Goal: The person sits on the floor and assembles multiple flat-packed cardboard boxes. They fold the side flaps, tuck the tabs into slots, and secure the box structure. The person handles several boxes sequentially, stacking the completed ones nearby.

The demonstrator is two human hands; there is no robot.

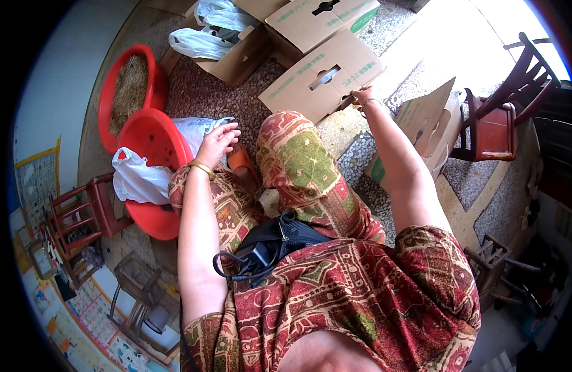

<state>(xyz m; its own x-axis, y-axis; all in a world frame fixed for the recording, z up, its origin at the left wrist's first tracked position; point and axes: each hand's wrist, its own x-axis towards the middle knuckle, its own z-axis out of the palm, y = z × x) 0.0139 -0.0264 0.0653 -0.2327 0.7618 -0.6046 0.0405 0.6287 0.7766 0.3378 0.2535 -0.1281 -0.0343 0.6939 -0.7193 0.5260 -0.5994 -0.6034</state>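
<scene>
1. Both hands were out in front of the seated person, well apart from each other, one to each side of the raised knee.
2. Her right hand point(362, 97) reached forward to the flattened cardboard box point(323, 77) lying on the floor, its fingers pinched on the near edge of a flap; a thin bangle sat at that wrist.
3. Her left hand point(218, 141) hovered loosely open, fingers spread and slightly curled, holding nothing, just above a white woven sack point(196, 127) beside the knee. A gold bangle point(202, 167) circled that wrist.
4. That cardboard box lay on the speckled terrazzo floor point(354, 155), just ahead of the right knee, with hand-hole cutouts showing in its flaps.
5. A second open cardboard box point(422, 124) stood to the right of the right forearm, near it but apart.
6. Two red plastic basins lay to the left: the nearer red basin point(150, 139) held a white plastic bag point(137, 180), and the farther red basin point(129, 93) held brownish grain or husk.
7. More white plastic bags point(205, 40) rested in another carton at the top.
8. A dark wooden chair point(503, 105) stood on the right, and a small red wooden stool point(81, 214) on the left.
9. A black pouch point(279, 239) with a cable lay in her lap.
</scene>
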